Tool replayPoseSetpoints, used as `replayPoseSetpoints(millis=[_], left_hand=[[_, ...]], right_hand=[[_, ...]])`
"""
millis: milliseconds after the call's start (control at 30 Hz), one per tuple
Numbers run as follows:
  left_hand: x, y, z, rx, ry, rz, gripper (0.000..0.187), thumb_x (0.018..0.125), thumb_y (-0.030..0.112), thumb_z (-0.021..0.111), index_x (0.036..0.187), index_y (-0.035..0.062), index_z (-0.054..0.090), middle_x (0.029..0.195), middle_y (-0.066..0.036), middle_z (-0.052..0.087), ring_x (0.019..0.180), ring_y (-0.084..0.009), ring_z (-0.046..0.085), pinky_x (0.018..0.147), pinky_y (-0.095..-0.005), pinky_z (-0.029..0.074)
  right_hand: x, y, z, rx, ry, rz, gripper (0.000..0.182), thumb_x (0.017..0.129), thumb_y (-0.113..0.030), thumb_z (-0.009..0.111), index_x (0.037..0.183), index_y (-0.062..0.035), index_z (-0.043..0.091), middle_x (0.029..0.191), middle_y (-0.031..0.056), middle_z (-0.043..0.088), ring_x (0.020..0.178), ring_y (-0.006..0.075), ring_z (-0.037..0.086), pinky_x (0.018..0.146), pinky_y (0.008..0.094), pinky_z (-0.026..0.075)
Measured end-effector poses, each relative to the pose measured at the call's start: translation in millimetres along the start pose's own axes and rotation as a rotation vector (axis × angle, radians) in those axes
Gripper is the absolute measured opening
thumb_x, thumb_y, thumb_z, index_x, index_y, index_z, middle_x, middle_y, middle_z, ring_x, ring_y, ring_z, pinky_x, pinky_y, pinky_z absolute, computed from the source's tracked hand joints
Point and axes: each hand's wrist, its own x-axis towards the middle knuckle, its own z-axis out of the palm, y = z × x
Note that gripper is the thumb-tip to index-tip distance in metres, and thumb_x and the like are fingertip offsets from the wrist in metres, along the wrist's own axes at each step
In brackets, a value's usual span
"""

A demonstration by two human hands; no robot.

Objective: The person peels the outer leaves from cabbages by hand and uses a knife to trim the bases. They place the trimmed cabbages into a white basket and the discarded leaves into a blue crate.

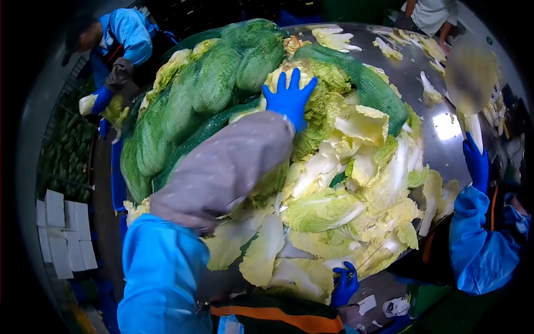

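Left hand (289,99), fingers spread wide, lies flat on the cabbage (328,108) near top centre of the frame. Right hand (345,285), bottom centre, is clamped on a thin knife (368,257) by loose leaves (322,211) piled on the steel worktop (445,147).

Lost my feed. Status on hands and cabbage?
Left hand flat on netted cabbage. Right hand gripping table edge. Loose leaves heaped between.

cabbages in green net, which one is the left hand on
The netted cabbage at the pile's top centre, under the left hand; the other netted ones lie further left, untouched.
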Motion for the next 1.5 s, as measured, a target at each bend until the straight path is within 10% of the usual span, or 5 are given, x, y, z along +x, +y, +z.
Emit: replayPoseSetpoints(millis=[467,767,1100,1300,1500], left_hand=[[9.1,-58.1,4.7,-0.508,0.346,0.385,0.084,0.049,0.005,0.079,0.125,0.0123,0.043,0.117,-0.015,0.051,0.107,-0.0327,0.051,0.091,-0.0375,0.043],[-263.5,-170.3,-11.8,-2.091,-0.137,-0.532,0.045,0.075,0.012,0.057,0.119,0.0048,0.048,0.108,-0.008,0.058,0.098,-0.0223,0.057,0.083,-0.0372,0.049],[-601.2,-211.5,35.1,-2.086,0.199,-0.916,0.062,0.071,-0.006,0.056,0.129,0.0054,0.038,0.117,-0.01,0.054,0.106,-0.0259,0.054,0.089,-0.0384,0.046],[-668.4,-216.0,19.7,-1.685,0.185,-0.893,0.065,0.064,0.004,0.074,0.122,-0.0008,0.046,0.114,-0.012,0.055,0.106,-0.023,0.053,0.089,-0.0332,0.044],[-665.3,-223.7,29.4,-0.877,0.132,-0.505,0.058,0.066,0.023,0.076,0.113,-0.0024,0.053,0.118,-0.017,0.052,0.108,-0.0281,0.051,0.09,-0.0367,0.041]], right_hand=[[-1.9,13.7,-4.7,-0.012,0.017,-0.067,0.026,0.087,-0.01,0.05,0.112,-0.0016,0.053,0.08,0.0047,0.063,0.057,0.007,0.053,0.053,0.0196,0.044],[-2.3,17.5,-2.3,0.005,0.077,-0.172,0.023,0.084,-0.008,0.054,0.106,-0.003,0.057,0.073,0.0064,0.064,0.058,0.0084,0.056,0.054,0.0228,0.047],[-37.5,-6.2,28.7,-0.055,0.0,-0.512,0.023,0.089,-0.009,0.051,0.11,-0.0001,0.054,0.101,0.0054,0.058,0.092,0.0118,0.053,0.081,0.0249,0.043],[-128.8,-50.5,123.1,-0.064,-0.606,-0.4,0.033,0.089,-0.014,0.048,0.12,-0.0018,0.046,0.097,0.0083,0.059,0.066,0.0102,0.053,0.062,0.0218,0.042],[-169.6,-16.5,195.2,-0.219,-1.128,-0.472,0.062,0.072,-0.011,0.07,0.127,-0.0024,0.043,0.116,0.0125,0.054,0.105,0.0207,0.052,0.087,0.0308,0.043]])
